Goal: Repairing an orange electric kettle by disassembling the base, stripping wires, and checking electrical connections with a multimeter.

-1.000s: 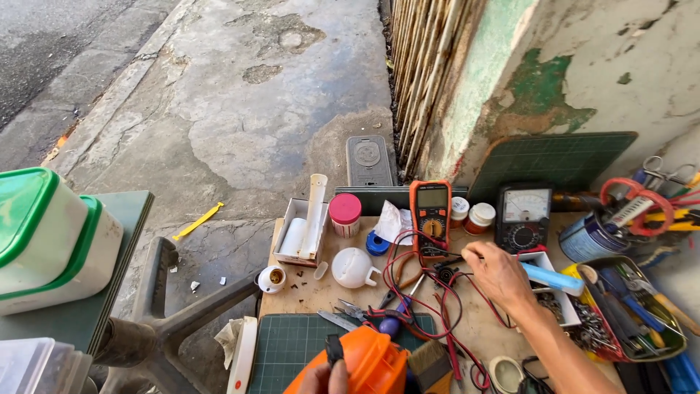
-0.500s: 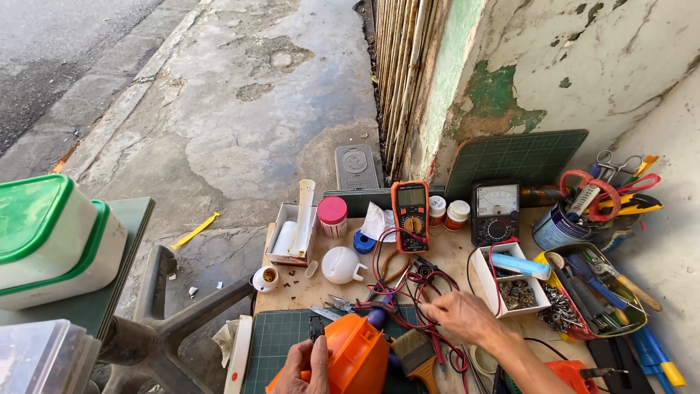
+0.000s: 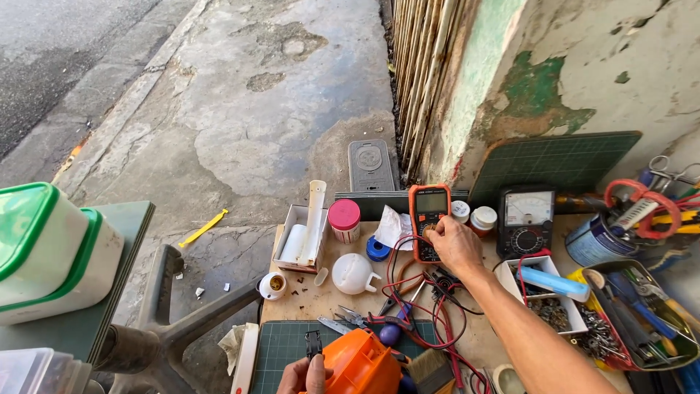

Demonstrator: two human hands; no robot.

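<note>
Multimeter, orange-cased with a grey screen, stands propped near the far edge of the desk, against a dark green cutting mat leaning on the peeling wall. Right hand reaches forward over the desk, forearm extended from the near right corner, palm down; its fingers are curled together and pinch the multimeter's round dial below the screen. Left hand, at the near edge, shows only thumb and fingertips pressed against the side of a smooth orange plastic housing; whether the fingers wrap round it cannot be told. Red and black test leads loop loosely across the desk's middle, between the multimeter and the housing. Just right of the multimeter stand two small white jars with red lids, then a black analogue meter with a pale arc-shaped scale. Left of it lie crumpled white paper, a blue tape roll, a white jar with a pink lid and an open cardboard box holding white tubes. A white lamp bulb lies toward the left edge. Trays of screws and hand tools crowd the right edge. A flat paintbrush lies beside the housing.
</note>
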